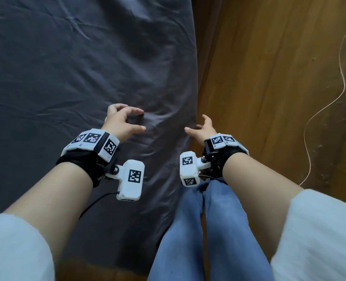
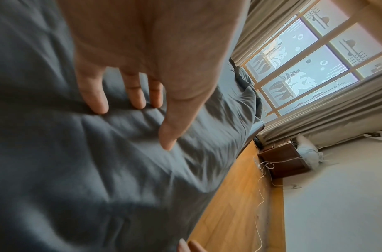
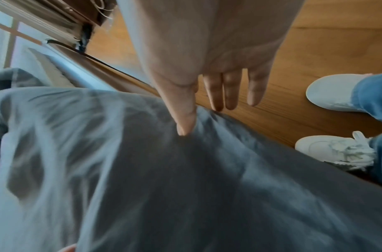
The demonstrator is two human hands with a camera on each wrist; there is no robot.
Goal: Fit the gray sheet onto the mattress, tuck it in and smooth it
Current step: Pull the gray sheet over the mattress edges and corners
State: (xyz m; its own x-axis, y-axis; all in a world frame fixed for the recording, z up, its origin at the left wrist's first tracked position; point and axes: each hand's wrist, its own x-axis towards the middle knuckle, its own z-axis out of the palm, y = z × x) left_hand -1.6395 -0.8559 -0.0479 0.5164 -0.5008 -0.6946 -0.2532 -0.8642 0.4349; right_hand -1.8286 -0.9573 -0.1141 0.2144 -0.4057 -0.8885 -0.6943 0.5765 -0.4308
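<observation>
The gray sheet covers the mattress top, wrinkled, and drapes over its right edge. My left hand hovers just above the sheet near that edge, fingers loosely spread and holding nothing; in the left wrist view the left hand has its fingertips close to the creased gray sheet. My right hand is at the mattress edge, fingers relaxed and extended. In the right wrist view the right hand's thumb touches the gray sheet at its edge, the other fingers over the floor.
Wooden floor runs along the bed's right side, with a thin pale cord lying on it. My legs in blue jeans stand against the bed; white shoes show. A window, curtains and a brown nightstand are beyond.
</observation>
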